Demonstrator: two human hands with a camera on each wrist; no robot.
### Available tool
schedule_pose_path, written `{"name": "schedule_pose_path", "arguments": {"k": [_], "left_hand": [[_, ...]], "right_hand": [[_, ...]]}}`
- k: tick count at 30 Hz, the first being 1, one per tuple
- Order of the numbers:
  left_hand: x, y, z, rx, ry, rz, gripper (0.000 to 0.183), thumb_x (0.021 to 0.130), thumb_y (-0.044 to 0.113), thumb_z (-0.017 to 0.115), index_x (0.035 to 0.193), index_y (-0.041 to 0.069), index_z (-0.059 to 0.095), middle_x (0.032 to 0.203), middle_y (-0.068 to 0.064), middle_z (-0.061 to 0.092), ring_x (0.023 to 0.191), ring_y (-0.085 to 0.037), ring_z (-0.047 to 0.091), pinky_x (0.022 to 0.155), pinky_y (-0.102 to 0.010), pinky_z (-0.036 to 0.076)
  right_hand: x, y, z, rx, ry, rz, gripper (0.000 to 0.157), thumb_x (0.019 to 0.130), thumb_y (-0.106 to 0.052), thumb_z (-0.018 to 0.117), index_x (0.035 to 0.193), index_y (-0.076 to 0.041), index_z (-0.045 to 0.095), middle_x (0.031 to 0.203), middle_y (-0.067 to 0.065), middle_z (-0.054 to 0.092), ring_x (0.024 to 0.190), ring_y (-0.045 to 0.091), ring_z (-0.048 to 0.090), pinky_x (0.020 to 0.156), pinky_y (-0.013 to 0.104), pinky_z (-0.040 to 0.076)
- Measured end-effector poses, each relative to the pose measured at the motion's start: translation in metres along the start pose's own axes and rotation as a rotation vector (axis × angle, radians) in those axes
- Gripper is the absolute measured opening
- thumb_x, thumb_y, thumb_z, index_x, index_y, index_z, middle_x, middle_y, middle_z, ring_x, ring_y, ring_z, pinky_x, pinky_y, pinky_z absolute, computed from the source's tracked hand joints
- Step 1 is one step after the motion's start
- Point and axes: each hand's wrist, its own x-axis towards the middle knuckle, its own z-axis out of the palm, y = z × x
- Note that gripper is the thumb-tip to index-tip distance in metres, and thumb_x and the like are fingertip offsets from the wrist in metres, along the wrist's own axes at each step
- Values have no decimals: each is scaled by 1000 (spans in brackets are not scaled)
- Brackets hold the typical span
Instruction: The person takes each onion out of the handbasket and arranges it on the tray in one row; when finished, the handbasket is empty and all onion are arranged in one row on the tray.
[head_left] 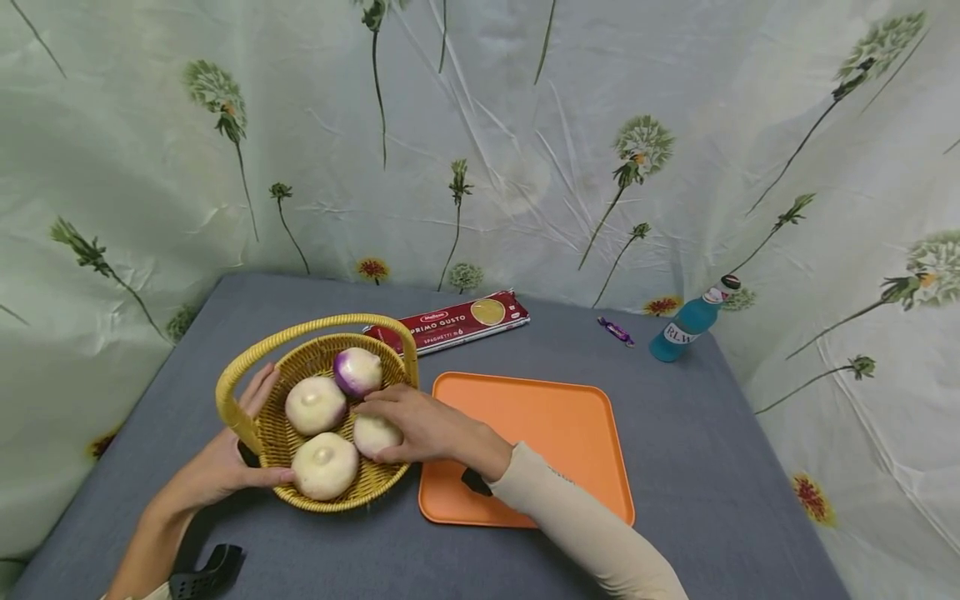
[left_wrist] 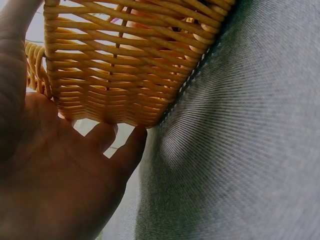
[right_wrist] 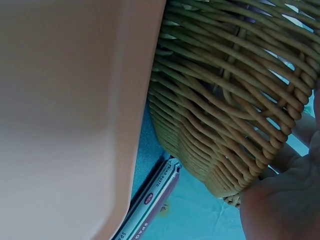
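Observation:
A yellow wicker basket (head_left: 341, 500) with a hooped handle stands at the left of the table, holding several white turnips with purple patches. My left hand (head_left: 225, 467) grips the basket's left side, its thumb over the rim beside the front turnip (head_left: 325, 467); the left wrist view shows its fingers against the weave (left_wrist: 115, 65). Inside the basket, my right hand (head_left: 427, 425) holds the right-hand turnip (head_left: 375, 435) with fingers curled over it. Another turnip (head_left: 316, 405) lies at the left and a more purple one (head_left: 357, 372) at the back. In the right wrist view the basket wall hides the turnips.
Right of the basket lies an orange tray (head_left: 540, 417), partly under my right forearm. Behind them is a red spaghetti packet (head_left: 465, 323). A purple wrapped candy (head_left: 616, 331) and a blue bottle (head_left: 684, 327) are at the back right, before a flowered cloth backdrop (head_left: 525, 167).

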Motion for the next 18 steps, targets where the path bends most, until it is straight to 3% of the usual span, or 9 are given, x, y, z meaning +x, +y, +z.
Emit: {"name": "schedule_pose_path", "arguments": {"k": [18], "left_hand": [[-1, 0, 0, -12, -4, -5, 134, 64, -7, 86, 163, 17, -1, 169, 1, -16, 151, -4, -12, 104, -2, 8]], "right_hand": [[1, 0, 0, -47, 42, -40, 54, 84, -34, 79, 131, -11, 62, 130, 3, 65, 121, 20, 57, 109, 27, 38]]}}
